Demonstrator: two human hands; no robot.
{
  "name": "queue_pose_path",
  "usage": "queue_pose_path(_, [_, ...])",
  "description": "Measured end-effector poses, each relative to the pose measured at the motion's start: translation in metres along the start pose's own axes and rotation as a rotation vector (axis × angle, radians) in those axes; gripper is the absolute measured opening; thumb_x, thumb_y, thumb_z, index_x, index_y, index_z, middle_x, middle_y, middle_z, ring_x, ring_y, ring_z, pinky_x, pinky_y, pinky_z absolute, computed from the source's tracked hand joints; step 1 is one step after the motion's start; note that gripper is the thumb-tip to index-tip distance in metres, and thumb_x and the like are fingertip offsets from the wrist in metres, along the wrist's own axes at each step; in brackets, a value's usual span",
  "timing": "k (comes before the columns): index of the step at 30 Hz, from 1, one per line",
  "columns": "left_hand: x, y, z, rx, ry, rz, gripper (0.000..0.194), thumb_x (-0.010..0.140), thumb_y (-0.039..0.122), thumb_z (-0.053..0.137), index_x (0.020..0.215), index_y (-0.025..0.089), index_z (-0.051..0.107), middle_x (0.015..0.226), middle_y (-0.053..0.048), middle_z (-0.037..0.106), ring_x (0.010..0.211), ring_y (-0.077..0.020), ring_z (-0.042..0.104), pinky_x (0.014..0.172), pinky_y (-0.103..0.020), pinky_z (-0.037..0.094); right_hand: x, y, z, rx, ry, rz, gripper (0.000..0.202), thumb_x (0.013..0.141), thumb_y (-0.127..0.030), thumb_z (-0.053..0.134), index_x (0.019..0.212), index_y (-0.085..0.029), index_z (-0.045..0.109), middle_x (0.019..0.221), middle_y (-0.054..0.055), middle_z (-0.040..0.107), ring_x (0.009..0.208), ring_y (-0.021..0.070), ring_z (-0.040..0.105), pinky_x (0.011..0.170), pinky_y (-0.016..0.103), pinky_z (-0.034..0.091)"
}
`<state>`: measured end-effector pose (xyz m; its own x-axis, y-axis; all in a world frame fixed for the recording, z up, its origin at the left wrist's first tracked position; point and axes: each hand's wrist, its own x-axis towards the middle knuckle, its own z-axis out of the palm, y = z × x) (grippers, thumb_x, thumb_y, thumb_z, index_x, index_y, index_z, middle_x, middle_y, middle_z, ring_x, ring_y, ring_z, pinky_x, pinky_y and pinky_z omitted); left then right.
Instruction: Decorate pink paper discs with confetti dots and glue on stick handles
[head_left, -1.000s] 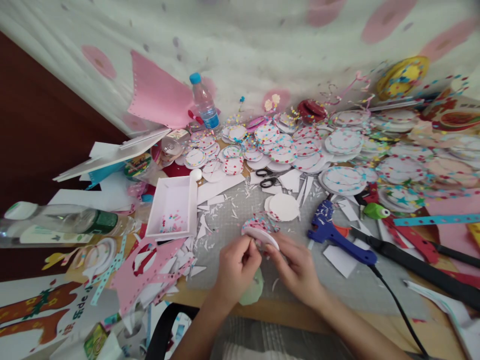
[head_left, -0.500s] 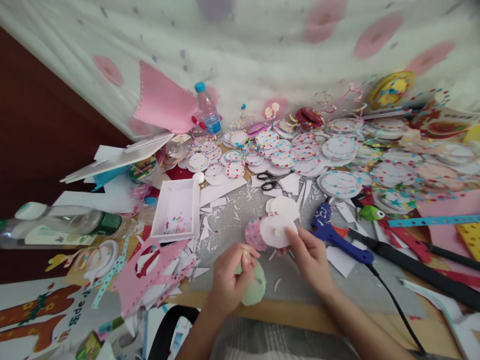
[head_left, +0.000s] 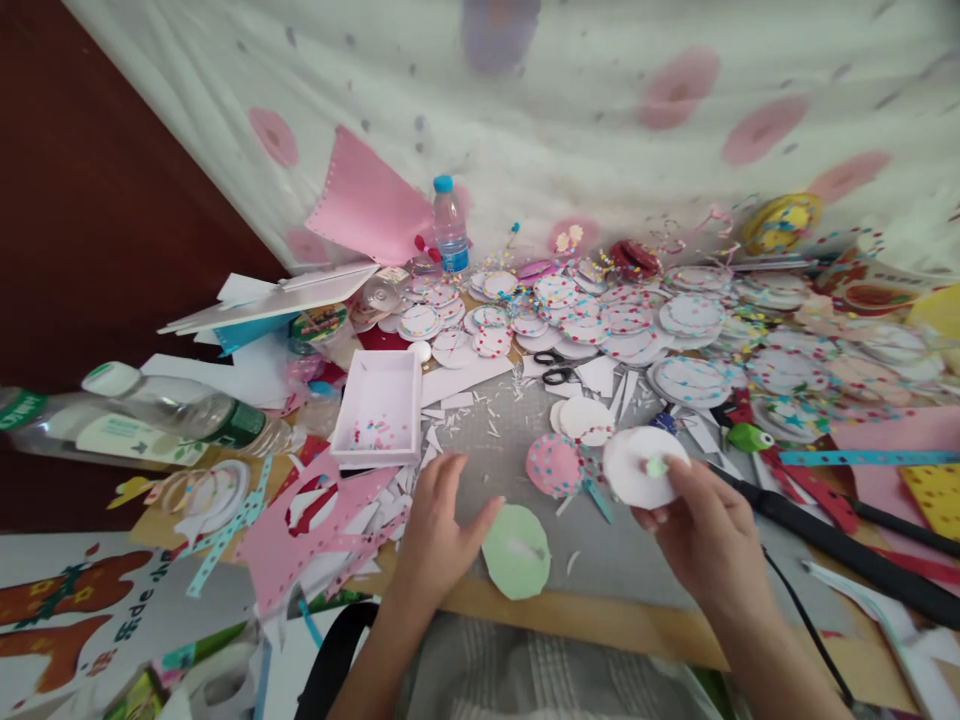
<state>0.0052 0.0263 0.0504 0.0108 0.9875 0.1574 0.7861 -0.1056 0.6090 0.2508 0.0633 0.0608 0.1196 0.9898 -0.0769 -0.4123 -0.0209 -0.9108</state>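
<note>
Our right hand (head_left: 709, 530) pinches a white disc (head_left: 628, 478) by its right side; our left hand (head_left: 441, 525), empty, thumb spread wide, is nearer the round green disc (head_left: 517, 568), flat on the surface (head_left: 585, 618) just to its right.

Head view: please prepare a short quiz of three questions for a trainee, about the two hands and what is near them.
1. What does the right hand hold?
2. True or false: the left hand is closed on the black-handled scissors.
3. Which colour is the round cutout nearest the left hand: (a) red, (b) green, (c) yellow?

Key: 1. A white disc; 2. False, it is open; 3. b
</note>
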Motion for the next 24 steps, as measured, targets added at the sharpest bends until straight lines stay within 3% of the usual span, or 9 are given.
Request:
queue_pose_path(4, [-0.018, 0.013, 0.011, -0.005, -0.278, 0.145, 0.081, 0.066, 0.057, 0.071, 0.132, 0.019, 0.044, 0.138, -0.017, 0.043, 0.128, -0.0353, 0.04, 0.104, -0.055, 0.038, 0.0, -0.007, 0.003, 0.076, 0.131, 0.01, 0.017, 0.074, -0.036, 0.071, 0.068, -0.021, 0.066, 0.053, -0.002, 0.055, 0.042, 0.0087, 0.045, 0.035, 0.02, 0.035])
queue_pose_path(6, [-0.022, 0.015, 0.019, 0.016, -0.346, 0.202, 0.083, 0.062, 0.056, 0.075, 0.13, 0.019, 0.046, 0.138, -0.016, 0.044, 0.127, -0.0361, 0.04, 0.105, -0.056, 0.037, 0.0, -0.007, 0.01, 0.139, 0.141, 0.068, 0.016, 0.072, -0.035, 0.072, 0.07, -0.021, 0.065, 0.061, -0.002, 0.058, 0.045, 0.0078, 0.046, 0.035, 0.018, 0.035])
queue_pose_path(11, [-0.007, -0.003, 0.027, 0.071, -0.239, 0.234, 0.061, 0.077, 0.035, 0.068, 0.13, 0.018, 0.044, 0.134, -0.015, 0.049, 0.127, -0.0309, 0.042, 0.108, -0.052, 0.035, 0.005, -0.008, 0.027, 0.305, 0.031, 0.242, 0.016, 0.066, -0.03, 0.075, 0.069, -0.019, 0.063, 0.059, -0.004, 0.053, 0.042, 0.0051, 0.035, 0.033, 0.016, 0.034])
queue_pose_path(16, [0.013, -0.004, 0.008, 0.003, -0.06, 0.259, 0.092, 0.072, 0.052, 0.071, 0.143, 0.02, 0.023, 0.149, -0.019, 0.03, 0.138, -0.0345, 0.029, 0.11, -0.056, 0.032, 0.009, -0.001, 0.034, 0.374, 0.037, 0.314, 0.014, 0.067, -0.028, 0.073, 0.074, -0.019, 0.064, 0.063, -0.004, 0.054, 0.045, 0.0054, 0.037, 0.036, 0.015, 0.036])
queue_pose_path(19, [0.019, 0.011, 0.006, -0.136, -0.071, 0.328, 0.105, 0.064, 0.059, 0.074, 0.145, 0.021, 0.018, 0.15, -0.019, 0.029, 0.139, -0.0344, 0.028, 0.111, -0.054, 0.031, 0.006, 0.005, 0.039, 0.379, 0.023, 0.336, 0.013, 0.068, -0.028, 0.071, 0.075, -0.018, 0.064, 0.065, -0.003, 0.055, 0.047, 0.0066, 0.04, 0.036, 0.015, 0.036])
queue_pose_path(24, [0.028, 0.025, 0.027, -0.239, -0.108, 0.351, 0.071, 0.079, 0.041, 0.069, 0.138, 0.025, 0.033, 0.143, -0.013, 0.043, 0.134, -0.0282, 0.038, 0.109, -0.05, 0.036, -0.001, 0.008, 0.048, 0.458, -0.095, 0.399, 0.01, 0.07, -0.025, 0.068, 0.07, -0.018, 0.061, 0.057, -0.004, 0.048, 0.044, 0.0063, 0.033, 0.035, 0.016, 0.033])
